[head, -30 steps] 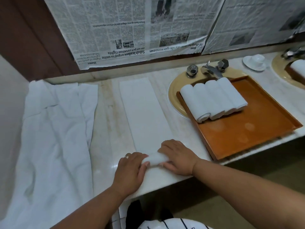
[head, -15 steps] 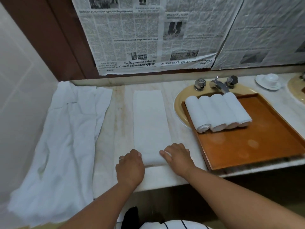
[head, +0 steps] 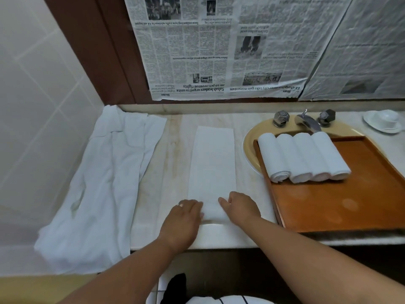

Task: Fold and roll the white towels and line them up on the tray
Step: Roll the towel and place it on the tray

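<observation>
A long, flat white towel strip (head: 211, 163) lies on the pale marble desk (head: 173, 163), its near end a soft cylinder; left hand (head: 184, 218) and right hand (head: 241, 208) curl round it. Four rolled towels (head: 302, 156) line the glossy wooden tray (head: 350, 205)

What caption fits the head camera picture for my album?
Left hand and right hand grip the rolled end of a white towel on the counter, beside four rolled towels lined on the tray.

Both bare forearms reach up from the bottom edge to the lower middle of the frame, palms down. The left hand (head: 186, 218) and right hand (head: 241, 208) sit side by side, fingers curled over the rolled end of a towel (head: 211, 163).
</observation>
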